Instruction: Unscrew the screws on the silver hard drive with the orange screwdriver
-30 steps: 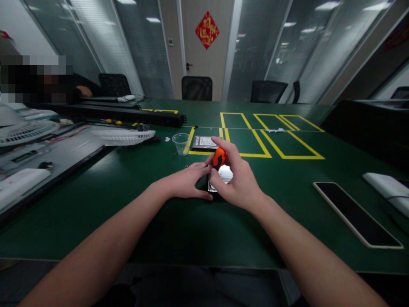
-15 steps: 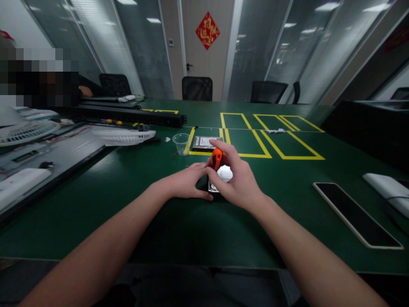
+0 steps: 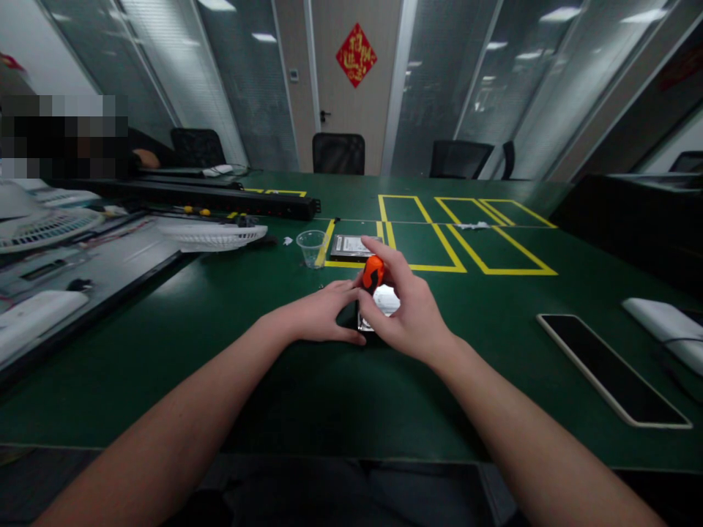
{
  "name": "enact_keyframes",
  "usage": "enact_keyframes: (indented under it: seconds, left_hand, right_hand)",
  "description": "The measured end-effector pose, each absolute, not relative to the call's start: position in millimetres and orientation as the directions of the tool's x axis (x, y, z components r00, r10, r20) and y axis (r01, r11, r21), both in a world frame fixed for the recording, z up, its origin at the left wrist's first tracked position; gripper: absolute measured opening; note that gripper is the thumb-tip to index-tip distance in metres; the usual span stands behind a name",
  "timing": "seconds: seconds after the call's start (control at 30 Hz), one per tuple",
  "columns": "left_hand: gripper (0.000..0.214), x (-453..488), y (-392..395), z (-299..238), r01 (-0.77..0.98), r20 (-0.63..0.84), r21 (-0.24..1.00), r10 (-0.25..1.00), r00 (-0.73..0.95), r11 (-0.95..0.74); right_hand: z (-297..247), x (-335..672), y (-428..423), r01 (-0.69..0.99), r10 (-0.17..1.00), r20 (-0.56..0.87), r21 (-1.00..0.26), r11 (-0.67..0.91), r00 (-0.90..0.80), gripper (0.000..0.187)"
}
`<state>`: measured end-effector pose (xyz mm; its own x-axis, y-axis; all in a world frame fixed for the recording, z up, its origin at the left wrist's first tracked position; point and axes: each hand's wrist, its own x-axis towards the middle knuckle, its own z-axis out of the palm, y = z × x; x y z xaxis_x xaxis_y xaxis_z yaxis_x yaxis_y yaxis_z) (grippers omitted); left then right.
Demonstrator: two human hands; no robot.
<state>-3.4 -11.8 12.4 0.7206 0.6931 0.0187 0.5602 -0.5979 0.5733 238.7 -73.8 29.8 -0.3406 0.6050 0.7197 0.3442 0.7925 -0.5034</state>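
Note:
In the head view a hard drive [image 3: 386, 301] with a shiny metal face lies on the green table, partly covered by my hands. My left hand [image 3: 328, 311] is curved around its left side, thumb at the near edge and fingers toward the far edge, holding it. My right hand [image 3: 406, 306] is closed on the orange and black handle of a screwdriver [image 3: 373, 274], which stands nearly upright over the drive. The screwdriver's tip is hidden. Just beyond, a second hard drive [image 3: 351, 247] with a white label lies inside a yellow tape outline.
A clear plastic cup [image 3: 313, 249] stands left of the second drive. To the right lie a phone [image 3: 609, 366] and a white device [image 3: 667, 329]. Fan parts [image 3: 217, 234], a long black bar [image 3: 220, 199] and an open metal panel [image 3: 129, 285] fill the left, near another person.
The screwdriver handle has turned slightly in my right fingers, its black marking now facing differently. My left hand and the drive have stayed in place.

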Motion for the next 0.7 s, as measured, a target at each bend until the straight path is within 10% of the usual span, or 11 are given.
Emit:
enact_keyframes:
  seconds: [0.7]
  left_hand:
    - [0.099, -7, -8, 0, 0.555, 0.052, 0.584, 0.709, 0.703, -0.592]
  right_hand:
    - [31, 239, -72, 0.307, 0.575, 0.738, -0.490, 0.816, -0.352, 0.071]
